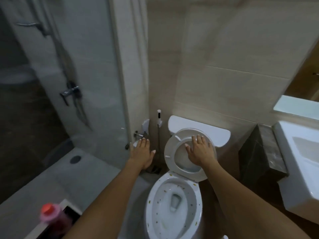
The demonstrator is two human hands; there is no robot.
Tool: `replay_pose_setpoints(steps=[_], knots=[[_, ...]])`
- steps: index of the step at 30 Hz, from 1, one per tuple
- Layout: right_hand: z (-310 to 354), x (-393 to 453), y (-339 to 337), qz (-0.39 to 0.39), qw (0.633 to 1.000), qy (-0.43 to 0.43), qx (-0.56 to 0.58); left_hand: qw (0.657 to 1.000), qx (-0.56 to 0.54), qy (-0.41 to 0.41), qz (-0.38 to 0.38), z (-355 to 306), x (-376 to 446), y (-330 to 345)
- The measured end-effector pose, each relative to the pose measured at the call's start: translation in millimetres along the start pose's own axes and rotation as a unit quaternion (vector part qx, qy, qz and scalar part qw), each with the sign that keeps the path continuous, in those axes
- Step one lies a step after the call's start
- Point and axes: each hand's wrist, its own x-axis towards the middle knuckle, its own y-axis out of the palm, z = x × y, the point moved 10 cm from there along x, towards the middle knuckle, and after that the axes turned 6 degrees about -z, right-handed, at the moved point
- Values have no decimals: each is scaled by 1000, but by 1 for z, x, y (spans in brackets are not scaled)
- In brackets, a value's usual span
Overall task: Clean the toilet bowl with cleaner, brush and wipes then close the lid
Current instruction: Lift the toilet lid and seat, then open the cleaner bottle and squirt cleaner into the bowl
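The big white toilet bowl (172,211) sits low in the middle, close to the person. It has little yellow and brown spots all around the inside, so it still looks dirty. It is hard and shiny and probably slippery when wet.

The seat and lid (170,149) stand up against the tank (222,133). They look like stiff, light plastic. The front edge is a good place to hold them, and they should come down slowly so they do not bang.

The pink bottle (51,216) with a red cap stands at the bottom left. It may be the cleaner, but it is blurry.

The right hand (198,149) is spread flat over the raised seat; touching or not, I cannot tell. The left hand (142,152) is spread and holds nothing, left of the toilet.
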Motion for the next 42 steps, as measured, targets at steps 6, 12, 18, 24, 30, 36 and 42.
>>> replay_pose_setpoints(steps=[6,12,18,24,30,36,42], knots=[[79,-17,20,30,995,-93,5,995,-5,-100,8,67,-78,20],[174,-48,53,59,982,-179,18,976,-19,-214,26,156,-160,50],[263,-85,91,103,961,-258,2,953,-6,-303,17,230,-243,70],[350,-135,131,133,928,-349,-7,919,-23,-391,43,294,-328,100],[411,-164,178,154,907,-392,-14,897,-30,-434,72,336,-369,132],[442,-171,232,182,898,-399,-28,900,-46,-423,92,367,-356,163],[453,-164,294,221,904,-366,-22,911,-55,-395,111,399,-325,192]])
